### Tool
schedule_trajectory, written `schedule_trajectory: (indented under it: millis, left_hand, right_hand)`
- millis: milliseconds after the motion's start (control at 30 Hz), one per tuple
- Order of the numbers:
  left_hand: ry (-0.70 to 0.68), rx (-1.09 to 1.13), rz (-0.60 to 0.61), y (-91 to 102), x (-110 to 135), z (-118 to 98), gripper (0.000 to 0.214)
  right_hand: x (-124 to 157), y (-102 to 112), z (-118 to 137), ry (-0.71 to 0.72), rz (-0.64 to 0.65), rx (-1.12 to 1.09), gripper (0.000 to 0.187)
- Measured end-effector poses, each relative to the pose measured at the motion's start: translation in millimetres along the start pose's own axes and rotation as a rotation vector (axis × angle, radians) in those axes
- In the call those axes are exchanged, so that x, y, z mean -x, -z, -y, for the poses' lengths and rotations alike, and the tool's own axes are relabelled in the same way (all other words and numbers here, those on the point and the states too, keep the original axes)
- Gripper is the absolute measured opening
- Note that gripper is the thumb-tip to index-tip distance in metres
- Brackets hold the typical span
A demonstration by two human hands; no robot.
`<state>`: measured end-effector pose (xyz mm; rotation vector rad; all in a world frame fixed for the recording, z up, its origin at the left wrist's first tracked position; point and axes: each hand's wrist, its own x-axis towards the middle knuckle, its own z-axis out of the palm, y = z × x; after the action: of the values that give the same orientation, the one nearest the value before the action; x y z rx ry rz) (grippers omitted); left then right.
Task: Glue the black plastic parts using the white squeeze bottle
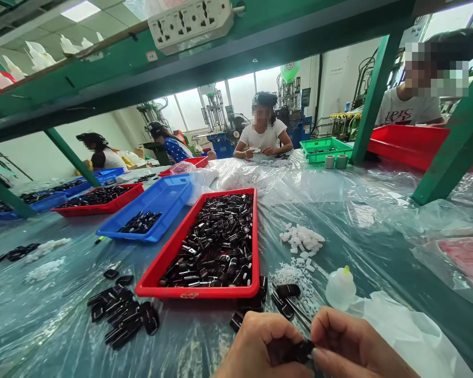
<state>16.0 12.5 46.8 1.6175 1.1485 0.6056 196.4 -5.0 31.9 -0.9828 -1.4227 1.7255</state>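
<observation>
My left hand (260, 346) and my right hand (350, 341) meet at the bottom of the view, both pinching a small black moulded part (297, 352) between their fingers. Just beyond them lie a few loose black parts (286, 299) and thin metal tweezers (297, 311). A red tray (197, 293) full of black parts stands ahead of my left hand. White plastic trimmings (301, 241) are heaped to its right. Nearest my right hand is a small translucent squeeze bottle (341, 289).
Clear plastic sheeting (319, 194) covers the long table. A loose batch of black parts (122, 310) lies left of the red tray. Blue and red trays stand beyond it. Co-workers sit further along. A green shelf frame (102, 73) crosses overhead, and moulding machines stand behind.
</observation>
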Motion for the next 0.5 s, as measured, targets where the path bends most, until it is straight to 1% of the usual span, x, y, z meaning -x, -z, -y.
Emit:
schedule_trajectory:
  millis: [133,267,500]
  left_hand:
    - [0.038,0.01,-0.025,-4.2,0.2,-1.6,0.009]
    - [0.026,0.007,-0.039,-4.6,0.4,-1.5,0.01]
    - [0.019,0.047,-0.053,-0.7,1.4,-3.9,0.011]
  right_hand:
    - [-1.2,-5.9,-5.3,0.025,-0.108,-0.071,0.04]
    - [-2.1,-10.0,-3.7,0.007,-0.141,-0.123,0.036]
    - [-0.1,-10.6,5.2,-0.019,-0.241,-0.096,0.026]
